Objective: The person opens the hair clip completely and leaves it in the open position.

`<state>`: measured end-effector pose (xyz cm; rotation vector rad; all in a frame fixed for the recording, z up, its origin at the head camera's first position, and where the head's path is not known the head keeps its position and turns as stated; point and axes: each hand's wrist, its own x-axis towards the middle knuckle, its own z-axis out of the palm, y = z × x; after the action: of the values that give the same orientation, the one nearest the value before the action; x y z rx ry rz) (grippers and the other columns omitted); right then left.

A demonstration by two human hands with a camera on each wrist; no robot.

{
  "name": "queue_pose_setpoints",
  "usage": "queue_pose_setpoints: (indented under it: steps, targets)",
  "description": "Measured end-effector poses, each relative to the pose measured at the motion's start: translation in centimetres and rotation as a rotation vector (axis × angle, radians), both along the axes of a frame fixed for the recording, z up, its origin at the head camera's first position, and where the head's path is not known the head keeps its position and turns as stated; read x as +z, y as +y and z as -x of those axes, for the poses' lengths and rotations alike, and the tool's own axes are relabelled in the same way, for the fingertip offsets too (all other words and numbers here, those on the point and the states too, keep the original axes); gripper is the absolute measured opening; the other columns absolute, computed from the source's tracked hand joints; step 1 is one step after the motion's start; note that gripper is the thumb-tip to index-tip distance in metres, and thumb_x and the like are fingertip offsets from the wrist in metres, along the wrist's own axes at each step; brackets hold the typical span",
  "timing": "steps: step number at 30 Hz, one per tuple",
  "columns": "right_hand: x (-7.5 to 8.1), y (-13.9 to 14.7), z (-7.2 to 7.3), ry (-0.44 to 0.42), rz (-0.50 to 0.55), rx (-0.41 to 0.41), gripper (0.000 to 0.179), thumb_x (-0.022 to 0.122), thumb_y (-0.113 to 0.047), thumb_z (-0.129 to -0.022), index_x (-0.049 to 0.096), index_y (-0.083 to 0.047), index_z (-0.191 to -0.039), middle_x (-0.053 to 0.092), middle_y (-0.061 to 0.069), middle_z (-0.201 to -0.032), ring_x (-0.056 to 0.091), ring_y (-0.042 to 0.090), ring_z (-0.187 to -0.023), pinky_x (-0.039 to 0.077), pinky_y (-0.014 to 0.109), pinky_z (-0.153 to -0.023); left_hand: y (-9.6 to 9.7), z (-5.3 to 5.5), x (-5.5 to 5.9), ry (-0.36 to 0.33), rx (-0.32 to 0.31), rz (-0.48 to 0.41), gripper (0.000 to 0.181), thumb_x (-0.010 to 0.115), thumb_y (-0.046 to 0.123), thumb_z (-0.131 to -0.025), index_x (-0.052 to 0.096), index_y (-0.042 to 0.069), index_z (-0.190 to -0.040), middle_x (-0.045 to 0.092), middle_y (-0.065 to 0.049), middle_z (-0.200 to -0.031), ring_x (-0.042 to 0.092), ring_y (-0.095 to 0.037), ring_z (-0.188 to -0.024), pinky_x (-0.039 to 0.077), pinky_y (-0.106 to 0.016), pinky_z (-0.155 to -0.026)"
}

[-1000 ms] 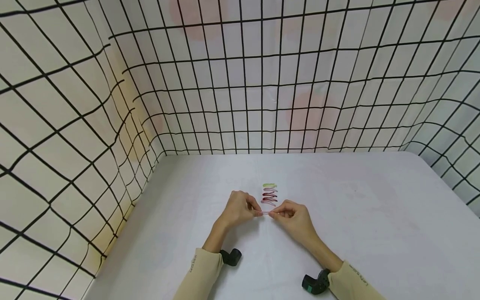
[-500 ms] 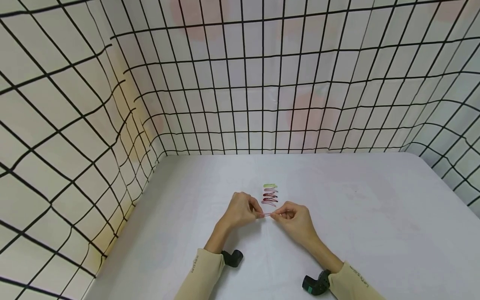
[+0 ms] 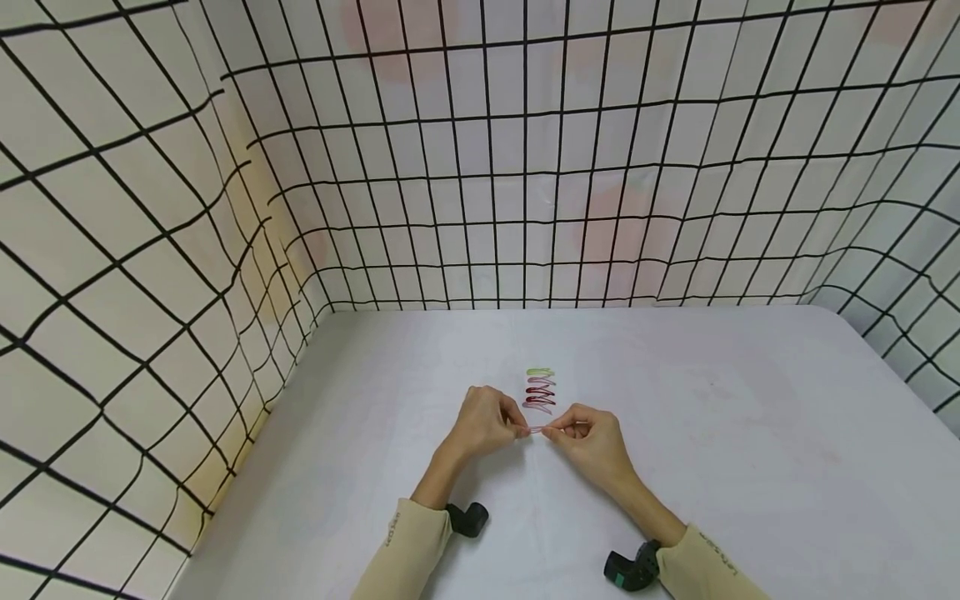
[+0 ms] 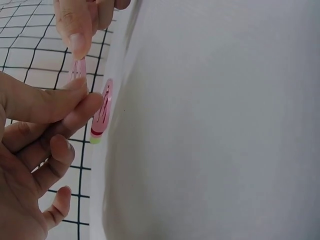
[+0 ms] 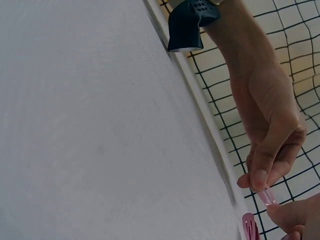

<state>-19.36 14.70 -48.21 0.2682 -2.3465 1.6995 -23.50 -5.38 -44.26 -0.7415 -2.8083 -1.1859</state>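
Observation:
Between my two hands is a small pink snap hair clip [image 3: 536,430], held just above the white table. My left hand [image 3: 483,423] pinches one end with thumb and forefinger. At the other end, my right hand [image 3: 588,437] grips it between thumb and fingertip. The left wrist view shows the middle of the pink clip [image 4: 77,69] bare between the fingertips, its ends hidden under them. Just beyond the hands, several snap clips lie in a column: a green clip [image 3: 540,371] farthest, then pink and red ones, with a pink clip [image 3: 537,407] nearest.
The white-covered table [image 3: 750,433] spreads out on both sides of the hands. A black wire grid [image 3: 525,167] with white cloth behind it stands along the back and sides. Black wrist cameras [image 3: 468,519] sit at the cuffs of the beige sleeves [image 3: 408,542].
My left hand has shifted slightly right and toward me, still pinching the hair clip. My right hand has hardly moved, and the column of clips lies as before.

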Motion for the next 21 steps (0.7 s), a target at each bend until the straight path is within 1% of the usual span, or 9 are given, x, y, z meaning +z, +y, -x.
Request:
queue_pose_setpoints:
  steps: [5,10,13,16,18,21]
  targets:
    - [-0.14,-0.13,0.07,0.010,-0.001,-0.012,0.013,0.085,0.001,-0.079,0.078,-0.008,-0.075,0.054,0.000,-0.057,0.040,0.001,-0.052,0.031,0.017,-0.048,0.18,-0.08,-0.20,0.002,0.021,0.013,0.011,0.084,0.006,-0.076,0.080,0.011,-0.067,0.070,0.002,-0.058,0.045,0.001,-0.052,0.033,-0.017,-0.052]
    - [-0.20,-0.13,0.06,0.020,-0.019,-0.021,0.010,0.086,-0.001,-0.080,0.079,-0.008,-0.077,0.055,0.001,-0.059,0.039,0.001,-0.053,0.031,0.018,-0.049,0.14,-0.11,-0.12,-0.009,0.024,0.013,0.012,0.085,0.007,-0.079,0.080,0.012,-0.069,0.071,0.002,-0.060,0.047,0.000,-0.054,0.035,-0.017,-0.052]
    - [-0.22,-0.04,0.11,0.016,-0.020,-0.027,0.007,0.087,-0.004,-0.081,0.081,-0.008,-0.083,0.066,0.003,-0.067,0.040,0.001,-0.054,0.032,0.018,-0.049,0.01,-0.07,-0.02,-0.018,0.021,-0.001,0.012,0.086,0.008,-0.081,0.081,0.012,-0.071,0.072,0.002,-0.063,0.048,-0.001,-0.055,0.036,-0.017,-0.053]
    - [-0.26,0.07,0.18,-0.002,-0.021,-0.037,0.010,0.087,-0.007,-0.082,0.083,-0.012,-0.089,0.070,0.005,-0.075,0.039,0.000,-0.053,0.031,0.018,-0.048,-0.10,0.06,0.03,-0.015,0.016,-0.010,0.011,0.086,0.009,-0.083,0.082,0.013,-0.074,0.074,0.002,-0.067,0.049,0.000,-0.057,0.038,-0.017,-0.055]
    - [-0.28,0.11,0.23,-0.015,-0.026,-0.048,0.012,0.087,-0.010,-0.082,0.083,-0.014,-0.093,0.069,0.005,-0.076,0.038,-0.001,-0.051,0.030,0.018,-0.046,-0.14,0.17,0.03,-0.013,0.011,-0.013,0.010,0.086,0.010,-0.083,0.082,0.013,-0.075,0.075,0.002,-0.069,0.050,0.000,-0.059,0.038,-0.017,-0.057]
    - [-0.23,0.14,0.35,-0.041,-0.039,-0.077,0.014,0.088,-0.012,-0.081,0.083,-0.016,-0.094,0.066,0.004,-0.076,0.040,0.000,-0.049,0.030,0.019,-0.045,-0.13,0.30,0.04,-0.018,0.008,-0.014,0.009,0.086,0.010,-0.084,0.082,0.013,-0.076,0.076,0.002,-0.071,0.052,-0.002,-0.060,0.039,-0.017,-0.058]
